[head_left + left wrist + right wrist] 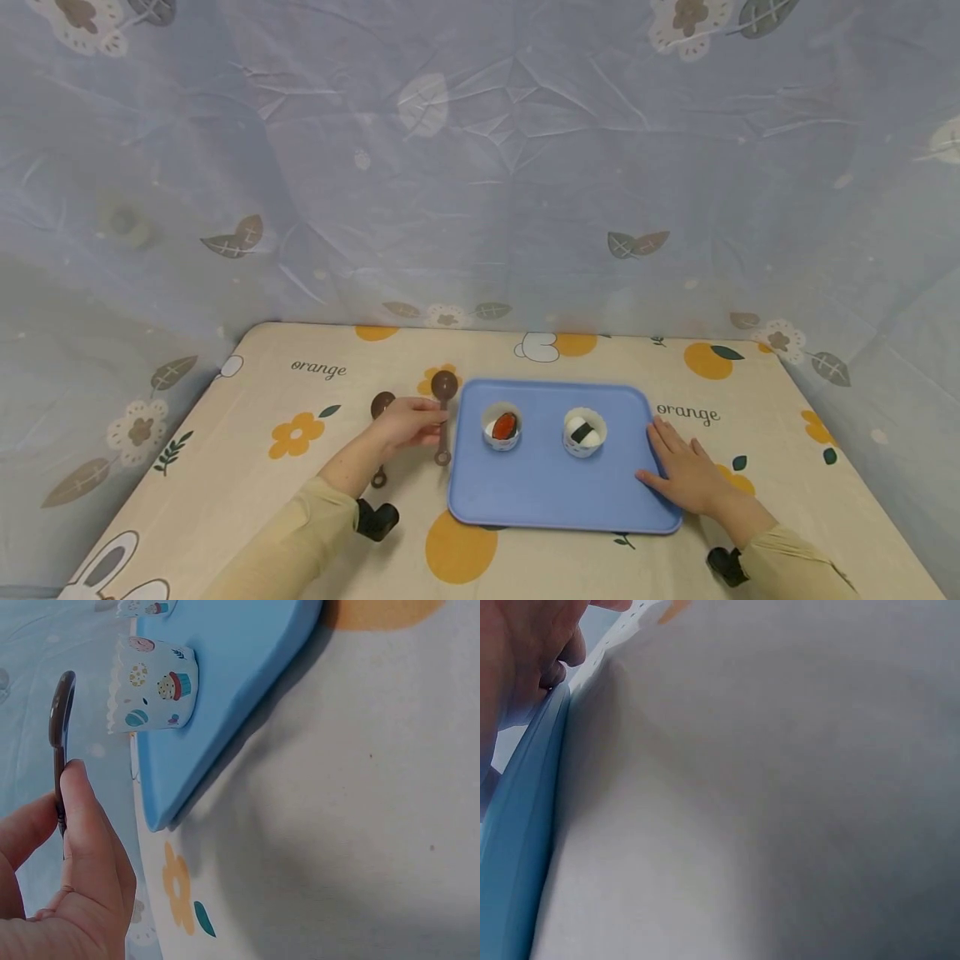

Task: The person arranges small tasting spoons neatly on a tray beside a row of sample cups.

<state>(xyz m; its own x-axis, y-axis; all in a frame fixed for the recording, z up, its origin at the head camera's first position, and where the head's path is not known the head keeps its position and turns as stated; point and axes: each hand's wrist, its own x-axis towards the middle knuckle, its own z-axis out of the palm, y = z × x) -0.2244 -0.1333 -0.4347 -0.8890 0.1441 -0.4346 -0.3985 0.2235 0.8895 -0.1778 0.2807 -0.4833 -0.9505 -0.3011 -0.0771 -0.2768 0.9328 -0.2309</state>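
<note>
Beside the tray's left edge my left hand point(408, 423) pinches a brown spoon point(444, 385) by its handle, bowl pointing away from me. The left wrist view shows this spoon point(58, 720) side-on between the thumb and fingers. A second brown spoon point(383, 403) lies to the left, partly covered by the hand. My right hand point(686, 473) rests on the right rim of the blue tray point(540, 500), fingers straight. Two paper cups stand on the tray: the left cup point(494, 442) holds a red-orange, dark-banded piece, the right cup point(576, 448) a white rice ball with a black strip.
A cream tablecloth point(247, 467) with oranges, flowers and lettering covers the table. Behind and at both sides hangs a grey-blue patterned curtain point(480, 192). Dark wrist devices sit below both hands.
</note>
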